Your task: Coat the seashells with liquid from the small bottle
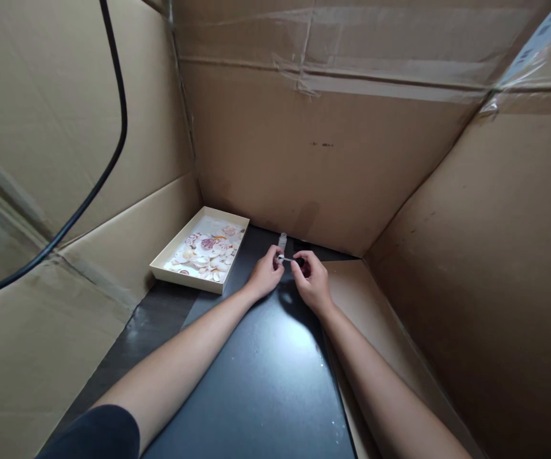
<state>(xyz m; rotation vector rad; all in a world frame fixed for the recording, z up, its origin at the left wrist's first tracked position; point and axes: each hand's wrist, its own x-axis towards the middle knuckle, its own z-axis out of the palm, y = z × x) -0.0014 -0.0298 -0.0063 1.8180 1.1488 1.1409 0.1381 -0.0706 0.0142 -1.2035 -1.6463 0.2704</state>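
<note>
Over the dark tabletop (256, 357), both hands are close together near the back wall. My left hand (266, 274) is closed on a small whitish object (279, 259), too small to name. The fingers of my right hand (311, 278) are closed round the dark end of a thin, light-coloured stick (288, 259), whose other end reaches the whitish object. Just behind my left hand stands a small clear bottle (283, 240).
A shallow cream box (186, 278) with several shells lies at the back left. Cardboard walls (275, 153) rise at the back and sides. A cardboard sheet (365, 299) lies on the right. A black cable (121, 95) hangs at the left.
</note>
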